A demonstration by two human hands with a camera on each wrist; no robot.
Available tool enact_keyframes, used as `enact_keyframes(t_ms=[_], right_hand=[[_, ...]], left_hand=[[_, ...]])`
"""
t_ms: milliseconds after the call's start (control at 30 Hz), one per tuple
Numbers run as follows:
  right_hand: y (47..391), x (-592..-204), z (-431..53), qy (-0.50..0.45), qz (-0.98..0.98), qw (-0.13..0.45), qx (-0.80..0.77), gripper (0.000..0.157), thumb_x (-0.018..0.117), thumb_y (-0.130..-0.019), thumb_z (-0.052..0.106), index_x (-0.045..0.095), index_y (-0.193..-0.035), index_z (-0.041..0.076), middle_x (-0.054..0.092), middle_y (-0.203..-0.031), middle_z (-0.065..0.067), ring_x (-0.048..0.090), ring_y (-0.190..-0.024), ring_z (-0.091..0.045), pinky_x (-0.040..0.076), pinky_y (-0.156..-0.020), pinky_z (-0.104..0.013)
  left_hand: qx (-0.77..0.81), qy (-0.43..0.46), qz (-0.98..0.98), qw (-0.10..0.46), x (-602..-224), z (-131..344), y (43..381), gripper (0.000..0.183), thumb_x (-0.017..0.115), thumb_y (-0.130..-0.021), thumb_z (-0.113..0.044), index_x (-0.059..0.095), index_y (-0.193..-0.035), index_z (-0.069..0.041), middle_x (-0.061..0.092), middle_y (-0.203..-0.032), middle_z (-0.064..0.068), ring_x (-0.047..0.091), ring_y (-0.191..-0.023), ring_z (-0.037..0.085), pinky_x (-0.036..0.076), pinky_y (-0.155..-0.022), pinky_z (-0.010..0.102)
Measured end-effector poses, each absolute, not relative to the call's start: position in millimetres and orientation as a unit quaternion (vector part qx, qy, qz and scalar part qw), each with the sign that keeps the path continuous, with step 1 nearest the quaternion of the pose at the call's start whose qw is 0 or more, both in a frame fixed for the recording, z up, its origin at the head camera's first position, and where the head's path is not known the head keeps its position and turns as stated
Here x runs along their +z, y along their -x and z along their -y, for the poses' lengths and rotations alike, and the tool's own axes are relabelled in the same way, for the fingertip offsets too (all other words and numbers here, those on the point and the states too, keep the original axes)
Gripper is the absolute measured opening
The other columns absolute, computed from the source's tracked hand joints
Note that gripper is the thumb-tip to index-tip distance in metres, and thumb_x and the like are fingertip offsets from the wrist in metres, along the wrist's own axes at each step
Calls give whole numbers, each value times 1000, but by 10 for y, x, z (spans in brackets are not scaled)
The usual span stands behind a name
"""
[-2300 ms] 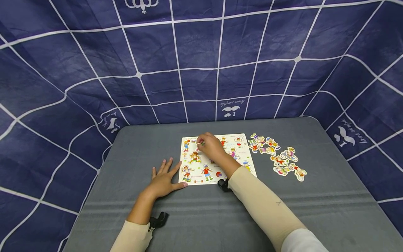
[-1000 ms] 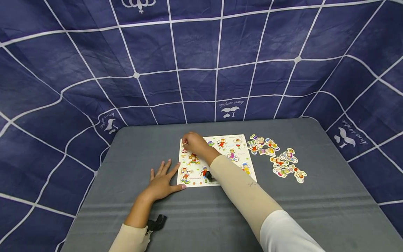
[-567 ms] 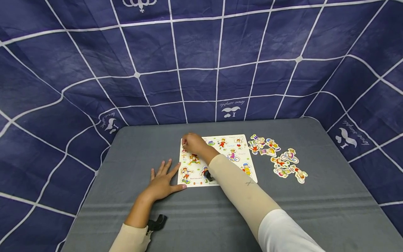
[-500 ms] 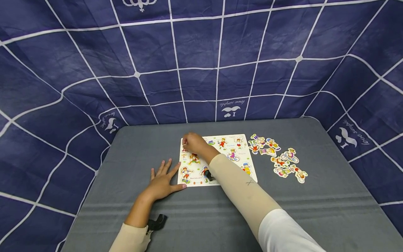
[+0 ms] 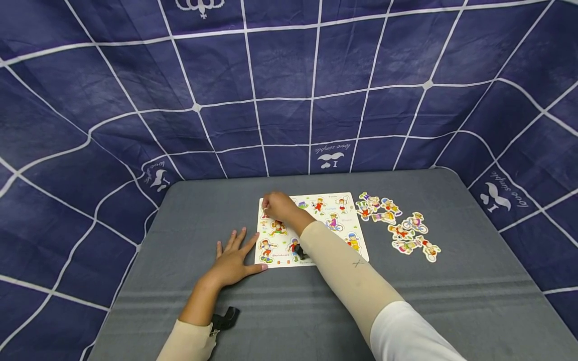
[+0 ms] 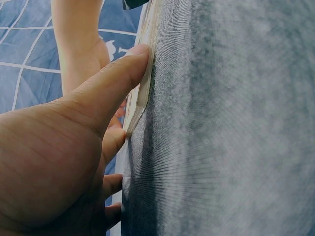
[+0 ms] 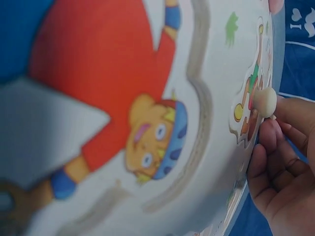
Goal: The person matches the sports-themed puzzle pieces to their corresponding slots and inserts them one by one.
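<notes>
A white puzzle board (image 5: 321,200) printed with cartoon sports figures lies on the grey table. At its far left corner my right hand (image 5: 281,206) has its fingertips pinched on a small puzzle piece (image 5: 265,214), mostly covered by the fingers. Seen from the right wrist, the thumb and fingers (image 7: 288,172) are right by a round pale knob (image 7: 266,102) that stands up over a figure. My left hand (image 5: 229,262) lies spread on the table, thumb (image 6: 133,61) and index fingertip against the left edge of the board.
Right of the board lie several loose cut-out figure pieces, one cluster (image 5: 384,216) close to the board and another (image 5: 405,245) farther right. Blue curtains with white grid lines (image 5: 289,120) enclose the table at the back and sides. Black wrist cameras (image 5: 228,317) sit on both wrists.
My right hand has moved left across the board's far edge to its corner, then stayed almost still for the last second. The left hand and loose pieces have stayed in place.
</notes>
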State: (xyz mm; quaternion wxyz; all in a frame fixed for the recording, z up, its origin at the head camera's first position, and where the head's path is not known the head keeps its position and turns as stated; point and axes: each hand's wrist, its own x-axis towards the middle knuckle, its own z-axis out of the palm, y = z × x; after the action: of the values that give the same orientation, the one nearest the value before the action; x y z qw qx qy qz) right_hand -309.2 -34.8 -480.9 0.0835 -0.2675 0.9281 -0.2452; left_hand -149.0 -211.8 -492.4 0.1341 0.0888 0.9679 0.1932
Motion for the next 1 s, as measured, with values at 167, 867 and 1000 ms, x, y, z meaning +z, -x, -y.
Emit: enact_keyframes(t_ms=[167, 867, 1000], right_hand=[[3074, -4842, 353, 263, -931, 63, -244, 5, 67, -92, 13, 71, -94, 15, 62, -86, 1, 56, -79, -12, 45, -73, -23], [2929, -4798, 276, 184, -885, 44, -425, 17, 68, -95, 20, 73, -108, 10, 65, -96, -2, 58, -86, -11, 47, -81, -24], [2875, -4780, 262, 176, -869, 43, -459, 19, 69, -95, 23, 73, -110, 12, 66, -100, -2, 62, -88, -10, 51, -83, -25]], left_hand=[[191, -86, -968, 137, -4933, 2121, 1492, 99, 68, -82, -71, 26, -162, -30, 10, -171, 15, 0, -158, 44, -3, -116, 78], [191, -85, -969, 135, -4919, 2115, 1496, 98, 69, -83, -70, 29, -161, -28, 11, -171, 16, 0, -157, 44, -3, -116, 78], [190, -86, -968, 138, -4919, 2112, 1492, 97, 68, -83, -70, 28, -161, -29, 10, -171, 15, 0, -157, 44, -3, -115, 78]])
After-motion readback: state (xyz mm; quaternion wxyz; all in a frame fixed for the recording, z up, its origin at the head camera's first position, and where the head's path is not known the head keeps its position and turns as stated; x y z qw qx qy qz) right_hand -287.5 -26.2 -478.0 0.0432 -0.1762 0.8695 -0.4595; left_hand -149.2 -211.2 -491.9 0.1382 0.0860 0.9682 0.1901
